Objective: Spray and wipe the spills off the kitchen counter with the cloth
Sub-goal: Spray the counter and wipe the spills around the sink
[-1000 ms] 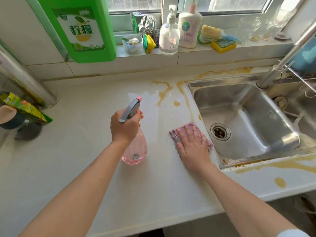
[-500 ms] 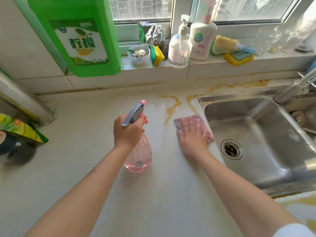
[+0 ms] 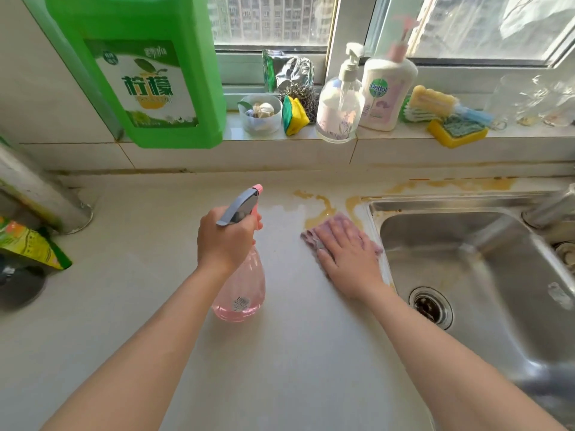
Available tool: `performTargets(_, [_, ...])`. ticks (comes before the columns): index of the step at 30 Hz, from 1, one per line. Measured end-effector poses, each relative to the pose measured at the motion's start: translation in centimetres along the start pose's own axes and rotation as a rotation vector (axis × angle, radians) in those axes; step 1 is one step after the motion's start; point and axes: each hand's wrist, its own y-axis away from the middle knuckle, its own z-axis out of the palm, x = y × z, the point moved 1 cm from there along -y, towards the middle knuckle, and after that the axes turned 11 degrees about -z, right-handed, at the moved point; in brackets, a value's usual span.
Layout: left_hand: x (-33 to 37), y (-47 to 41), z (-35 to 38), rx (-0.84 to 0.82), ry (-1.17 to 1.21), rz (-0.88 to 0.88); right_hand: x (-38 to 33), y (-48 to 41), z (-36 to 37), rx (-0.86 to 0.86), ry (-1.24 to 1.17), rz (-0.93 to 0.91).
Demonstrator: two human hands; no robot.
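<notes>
Two hands are at work on the counter (image 3: pixel 280 362). The left hand (image 3: pixel 225 241) has its grip clenched round the neck of the pink spray bottle (image 3: pixel 241 290), fingers curled under the grey trigger head, with the nozzle pointing toward the back wall. The bottle stands upright well to the left of the sink (image 3: pixel 451 231); I cannot tell whether its base touches the counter.

The right hand (image 3: pixel 345 259) has a released grip. It lies flat with straight fingers, pressing the purple cloth (image 3: pixel 310 237) onto the counter just beside the sink's left rim, near its back-left corner. The cloth's far edge touches the brownish-yellow spills (image 3: pixel 323 209), which run from that corner leftward, and more streaks follow the strip behind the sink.

Behind the sink, the windowsill (image 3: pixel 389 136) carries a clear pump bottle (image 3: pixel 340 104), a white pump bottle (image 3: pixel 385 91), a brush (image 3: pixel 435 104) and a yellow sponge (image 3: pixel 457 132). Farther left of the sink along that sill are a small cup (image 3: pixel 261 115) and a big green detergent jug (image 3: pixel 146 73). A yellow-green packet (image 3: pixel 31 244) lies far to the sink's left, at the counter's edge.
</notes>
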Motion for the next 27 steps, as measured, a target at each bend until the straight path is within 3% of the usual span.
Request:
performTargets(6, [0.8, -0.4, 0.9, -0.009, -0.043, -0.025, 1.6, -5.8, -0.7, 0.012, -0.025, 0.365])
performTargets(8, [1.0, -0.7, 1.0, -0.013, -0.049, -0.031, -0.3, -7.7, -0.4, 0.017, -0.026, 0.296])
performTargets(12, [1.1, -1.9, 1.0, -0.004, -0.072, -0.046, -4.9, -9.5, 0.2, 0.0, -0.053, -0.139])
performTargets(15, [1.0, -2.5, 1.2, -0.024, -0.073, -0.054, -4.1, -10.1, 0.1, -0.002, -0.008, -0.301])
performTargets(17, [0.9, -2.6, 1.3, -0.043, -0.055, -0.061, -1.4, -10.7, -0.4, 0.031, -0.007, -0.272])
performTargets(21, [0.7, -2.7, 1.2, -0.048, -0.021, -0.059, 4.3, -11.0, -1.0, 0.083, 0.033, -0.029])
performTargets(25, [0.7, -2.6, 1.1, -0.039, -0.023, -0.054, 3.2, -9.6, -0.5, 0.094, 0.026, 0.112])
performTargets(27, [0.8, -2.4, 1.3, -0.028, -0.05, -0.042, 1.3, -8.5, -0.2, 0.092, -0.011, 0.063])
